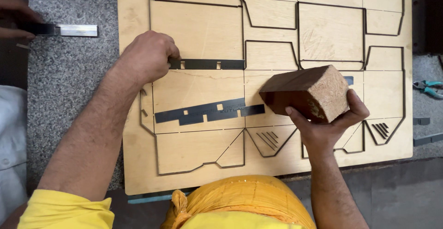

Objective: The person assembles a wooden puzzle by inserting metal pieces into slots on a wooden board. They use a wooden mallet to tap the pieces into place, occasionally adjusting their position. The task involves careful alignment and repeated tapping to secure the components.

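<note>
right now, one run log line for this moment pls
left hand: holds notched steel strip on plywood die board | right hand: grips wood block above board | spare strip lies flat

Short bright yellow sleeves, bare forearms, and a knotted mustard-yellow cloth at the waist, no gloves or rings.

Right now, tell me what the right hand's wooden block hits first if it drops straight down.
The right hand holds the wooden block above the plywood die board. Straight down it would likely meet the board's face, right of the loose steel strip; height is unclear.
</note>
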